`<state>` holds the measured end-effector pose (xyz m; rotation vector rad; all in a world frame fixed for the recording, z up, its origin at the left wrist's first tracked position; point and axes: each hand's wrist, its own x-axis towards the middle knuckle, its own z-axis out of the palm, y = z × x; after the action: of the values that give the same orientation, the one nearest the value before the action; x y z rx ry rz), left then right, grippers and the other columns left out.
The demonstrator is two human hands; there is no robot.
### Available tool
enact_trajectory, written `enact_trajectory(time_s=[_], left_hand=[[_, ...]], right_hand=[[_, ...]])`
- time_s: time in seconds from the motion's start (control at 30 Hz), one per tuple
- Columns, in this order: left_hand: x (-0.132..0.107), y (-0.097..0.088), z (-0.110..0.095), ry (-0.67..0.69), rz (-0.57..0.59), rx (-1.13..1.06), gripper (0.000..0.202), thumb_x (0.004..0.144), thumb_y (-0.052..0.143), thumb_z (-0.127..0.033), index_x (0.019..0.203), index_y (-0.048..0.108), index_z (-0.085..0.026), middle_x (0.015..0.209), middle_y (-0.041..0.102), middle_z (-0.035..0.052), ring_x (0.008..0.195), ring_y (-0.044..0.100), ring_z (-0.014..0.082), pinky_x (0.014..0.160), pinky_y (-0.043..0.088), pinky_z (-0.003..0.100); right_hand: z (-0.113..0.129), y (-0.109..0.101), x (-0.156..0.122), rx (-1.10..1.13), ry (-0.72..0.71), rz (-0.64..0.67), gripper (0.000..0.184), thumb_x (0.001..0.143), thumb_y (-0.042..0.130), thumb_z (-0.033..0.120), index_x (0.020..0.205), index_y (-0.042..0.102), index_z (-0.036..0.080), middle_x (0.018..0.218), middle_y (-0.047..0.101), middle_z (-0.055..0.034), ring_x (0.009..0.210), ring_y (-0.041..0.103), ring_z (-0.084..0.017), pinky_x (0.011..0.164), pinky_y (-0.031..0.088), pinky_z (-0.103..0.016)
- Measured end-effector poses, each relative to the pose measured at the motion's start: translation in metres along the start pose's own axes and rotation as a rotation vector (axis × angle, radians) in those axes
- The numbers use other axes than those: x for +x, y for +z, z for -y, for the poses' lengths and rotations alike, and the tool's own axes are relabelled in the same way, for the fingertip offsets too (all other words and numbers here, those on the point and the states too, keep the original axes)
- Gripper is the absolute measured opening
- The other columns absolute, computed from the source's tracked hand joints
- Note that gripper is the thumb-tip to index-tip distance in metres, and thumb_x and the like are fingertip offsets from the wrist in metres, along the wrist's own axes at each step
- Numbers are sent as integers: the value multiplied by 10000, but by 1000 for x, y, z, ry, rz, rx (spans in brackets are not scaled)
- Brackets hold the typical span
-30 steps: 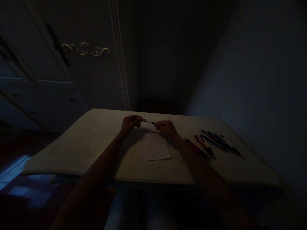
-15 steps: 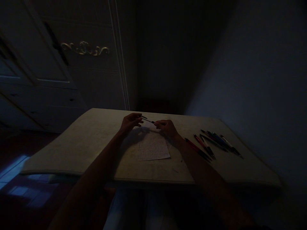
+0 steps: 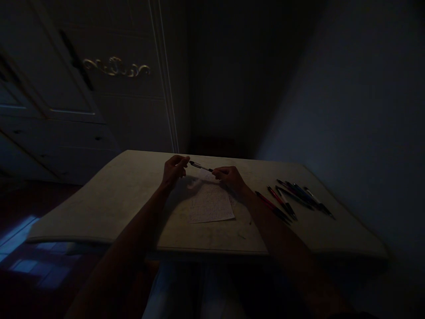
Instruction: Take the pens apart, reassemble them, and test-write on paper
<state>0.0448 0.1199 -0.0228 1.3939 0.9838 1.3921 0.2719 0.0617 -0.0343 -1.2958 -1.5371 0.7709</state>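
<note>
The room is very dim. My right hand point(image 3: 229, 177) is closed on one end of a thin pen point(image 3: 201, 166), which it holds level above the table. My left hand point(image 3: 174, 170) is raised just left of the pen's free end, with its fingers curled and pinched together. What those fingers hold is too dark to make out. Under both hands a sheet of paper point(image 3: 211, 206) covered in handwriting lies flat on the pale table point(image 3: 109, 199).
Several pens point(image 3: 292, 199), red and dark ones, lie in a row on the table to the right of my right arm. A white cabinet with a gold ornament point(image 3: 116, 68) stands behind on the left, and a dark wall on the right.
My left hand has drawn back a little to the left and lifted, so more of the pen shows between the hands. My right hand has kept its place.
</note>
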Motion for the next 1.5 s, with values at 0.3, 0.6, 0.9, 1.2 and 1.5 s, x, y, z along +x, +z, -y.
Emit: enact_trajectory(time_s=[0.3,0.6,0.9,1.2,1.5], left_hand=[[2,-4,7,8,162,-17,431,640,839,-452,900,725,-127,749,684,58,549,592,123,511,473,249],[1,-5,17,4,200,136,399,730,707,-555,724,599,-171,538,541,-15,436,467,100,439,343,218],[-5,1,17,212,104,464,431,925,467,-534,632,484,-219,523,468,-4,492,422,146,516,296,278],[-4,-3,16,69,137,393,646,857,425,-756,620,576,-175,560,564,31,457,478,133,486,361,265],[-1,1,11,102,281,277,526,677,714,-656,794,665,-146,617,624,31,544,568,140,541,460,250]], right_hand=[[-7,-4,2,25,6,3,330,737,663,469,732,746,150,675,664,-28,668,586,-169,655,440,-278],[-13,-5,4,-15,-34,22,256,728,700,413,810,786,186,851,756,-54,830,681,-221,776,497,-324],[-11,-5,3,-38,-90,36,240,749,711,393,839,796,187,882,764,-70,846,690,-226,813,499,-343],[-10,-8,4,-30,-121,29,238,756,719,392,838,793,181,867,751,-68,841,679,-218,799,486,-330],[-19,-12,8,-19,-125,-35,202,732,743,365,811,795,186,821,741,-53,788,669,-209,773,485,-330]])
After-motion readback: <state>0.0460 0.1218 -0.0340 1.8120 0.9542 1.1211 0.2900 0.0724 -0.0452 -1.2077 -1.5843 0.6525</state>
